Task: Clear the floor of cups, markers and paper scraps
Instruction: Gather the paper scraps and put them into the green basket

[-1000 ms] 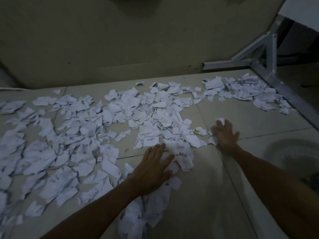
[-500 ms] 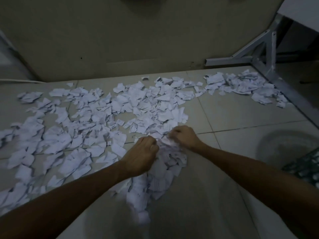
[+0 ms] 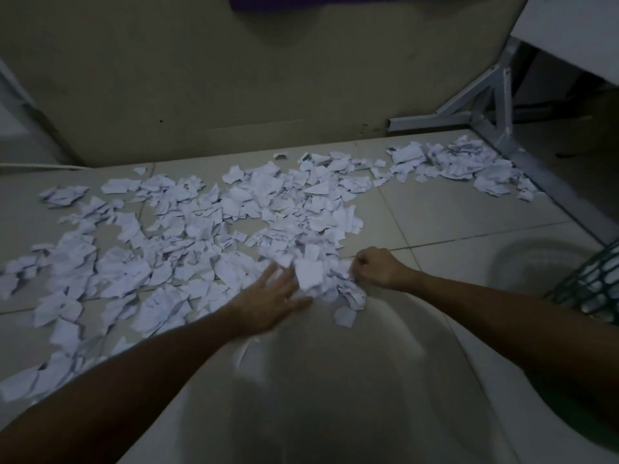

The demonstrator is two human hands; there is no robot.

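The left hand [image 3: 273, 298] lies flat, fingers spread, on the paper scraps [image 3: 201, 229]; the right hand [image 3: 380, 267] is curled, pinching scraps. Rake both inward along the floor [image 3: 452, 212], keeping the heap [image 3: 321, 279] compact before lifting.

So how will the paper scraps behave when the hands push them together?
The paper scraps look thin and torn, so probably light and floppy. They likely bunch up rather than slide neatly, as beside the left hand. Some may slip away on the smooth tiled floor.

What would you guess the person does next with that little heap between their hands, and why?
Probably press both hands together and lift the small heap of torn white paper scraps. The left hand lies flat against one side, the right hand curls at the other, and the green mesh basket waits nearby.
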